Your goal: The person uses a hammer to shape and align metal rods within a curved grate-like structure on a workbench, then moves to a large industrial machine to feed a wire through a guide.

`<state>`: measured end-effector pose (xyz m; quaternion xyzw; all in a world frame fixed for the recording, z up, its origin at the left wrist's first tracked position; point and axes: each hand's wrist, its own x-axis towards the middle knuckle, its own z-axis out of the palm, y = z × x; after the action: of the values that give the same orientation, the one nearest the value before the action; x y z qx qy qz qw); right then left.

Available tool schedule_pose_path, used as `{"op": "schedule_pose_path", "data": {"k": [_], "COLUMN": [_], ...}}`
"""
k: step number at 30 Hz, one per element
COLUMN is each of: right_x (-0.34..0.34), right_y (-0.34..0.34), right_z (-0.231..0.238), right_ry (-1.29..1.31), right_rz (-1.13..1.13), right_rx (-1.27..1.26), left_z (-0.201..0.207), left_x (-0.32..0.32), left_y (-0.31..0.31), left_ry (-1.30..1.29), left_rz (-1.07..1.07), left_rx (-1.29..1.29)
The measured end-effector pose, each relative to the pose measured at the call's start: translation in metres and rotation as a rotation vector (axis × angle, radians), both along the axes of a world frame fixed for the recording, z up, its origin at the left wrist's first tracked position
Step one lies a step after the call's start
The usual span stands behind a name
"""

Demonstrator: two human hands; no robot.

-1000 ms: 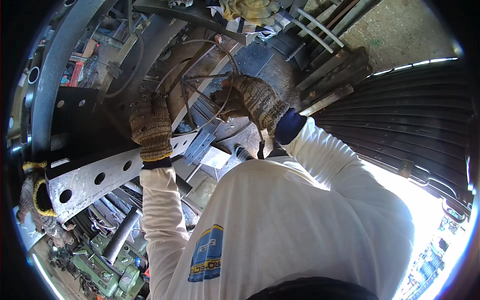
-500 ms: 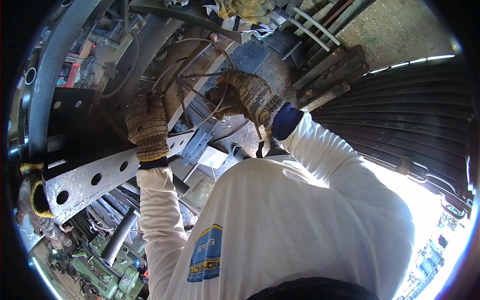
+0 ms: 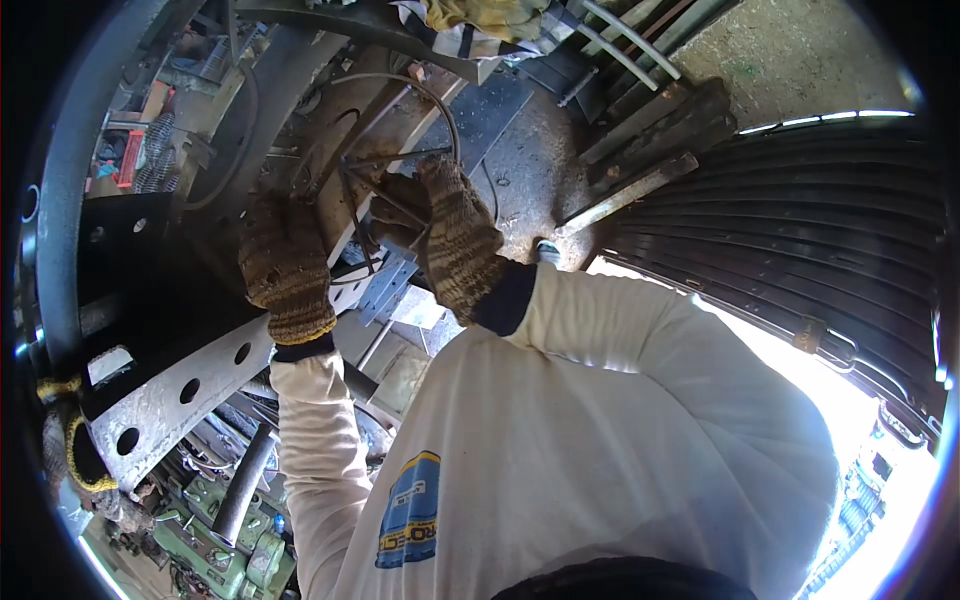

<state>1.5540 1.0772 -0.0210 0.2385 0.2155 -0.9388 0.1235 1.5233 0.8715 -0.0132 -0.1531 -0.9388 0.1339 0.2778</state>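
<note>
Both my hands wear brown striped knitted gloves. My right hand [image 3: 455,235] is closed on the rim of a spoked metal wheel [image 3: 440,100], made of a thin round bar with straight spokes meeting left of the glove. Part of the rim is hidden behind that glove. To the left of the wheel, my left hand [image 3: 285,260] reaches forward with its back up, beside a dark steel structure. Its fingertips are dark and hidden, so I cannot tell what they hold or touch. Below it runs a grey perforated steel plate [image 3: 215,375] with round holes.
A knitted glove [image 3: 85,460] hangs at the left edge. Green machinery [image 3: 215,545] and a metal tube [image 3: 243,485] lie lower left. Steel bars [image 3: 655,135] are stacked at the far right, by a dark ribbed shutter [image 3: 790,220]. Cloths [image 3: 490,25] lie at the top.
My right hand has moved left and nearer my body, and the wheel's spokes sit at a different angle. My left hand has shifted slightly nearer. The whole view has shifted a little.
</note>
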Motion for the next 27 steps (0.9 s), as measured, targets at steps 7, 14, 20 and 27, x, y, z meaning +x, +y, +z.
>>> {"op": "schedule_pose_path", "data": {"k": [7, 14, 20, 27], "right_x": [-0.016, -0.031, -0.008, -0.011], "right_y": [0.045, 0.053, 0.036, 0.011], "right_z": [-0.002, -0.001, 0.002, -0.013], "right_ry": [0.057, 0.011, 0.071, 0.045], "right_rz": [0.277, 0.297, 0.206, 0.097], "right_rx": [0.006, 0.059, 0.073, -0.018], "left_z": [0.007, -0.001, 0.002, -0.004], "left_x": [0.003, -0.006, 0.005, 0.0], "left_y": [-0.001, -0.001, 0.0, 0.005], "left_ry": [-0.051, -0.147, -0.078, -0.072], "left_rz": [0.075, 0.207, 0.114, 0.135], "left_rx": [-0.045, -0.015, -0.195, 0.092]}}
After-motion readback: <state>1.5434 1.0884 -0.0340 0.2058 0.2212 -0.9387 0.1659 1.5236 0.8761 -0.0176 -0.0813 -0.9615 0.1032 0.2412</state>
